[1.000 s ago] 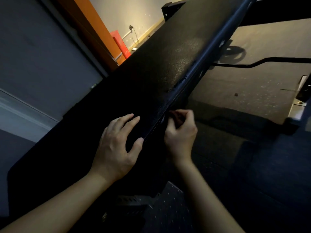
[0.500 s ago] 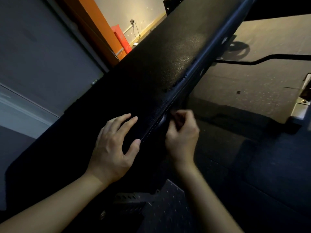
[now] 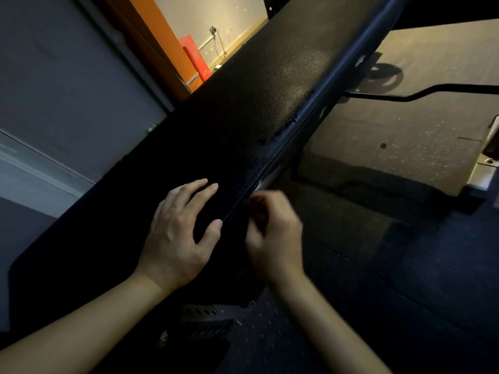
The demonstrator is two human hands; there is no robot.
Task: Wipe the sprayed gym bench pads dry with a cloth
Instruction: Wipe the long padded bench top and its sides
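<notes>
A long black textured bench pad (image 3: 270, 90) runs diagonally from lower left to upper right. Wet patches (image 3: 283, 128) shine beside its stitched right seam. My left hand (image 3: 175, 233) rests flat on the pad with fingers spread and the thumb at the seam. My right hand (image 3: 275, 238) is blurred against the pad's side edge. Its fingers are curled round a small dark, reddish cloth (image 3: 256, 209), which is mostly hidden in the grip.
The bench's perforated metal frame (image 3: 208, 317) lies under my wrists. A black bar (image 3: 421, 94) crosses the speckled floor (image 3: 391, 147) to the right, with a metal plate (image 3: 486, 168) at the far right. An orange post (image 3: 151, 36) and a red box (image 3: 197, 58) stand behind.
My right hand has slid slightly back along the pad's side edge and is now blurred with motion. My left hand stays on the pad in nearly the same place.
</notes>
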